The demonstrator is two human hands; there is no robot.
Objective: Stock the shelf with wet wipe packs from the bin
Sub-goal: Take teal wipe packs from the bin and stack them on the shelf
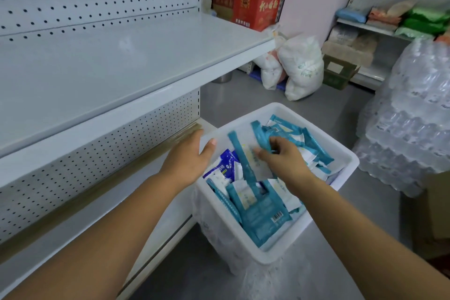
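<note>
I see the right hand (pixel 285 161) inside the white bin (pixel 280 257). Its fingers are curled round the edge of a teal pack (pixel 261 134), so it is grasping this one. The fingertips are hidden among the wrappers, and I cannot tell if a second pack is caught too. Below and around the grip, the other wet wipe packs (pixel 258 212) lie in disorder, and their print is too blurred to read. Just left of the grip is a blue and white pack (pixel 224 163), half covered. Further left, the left hand (pixel 187 156) rests relaxed on the bin's rim, with straight fingers. The grey shelf (pixel 109 61) is up and left of the grip. Bottled water (pixel 414 117), to the right, is cut by the frame.
</note>
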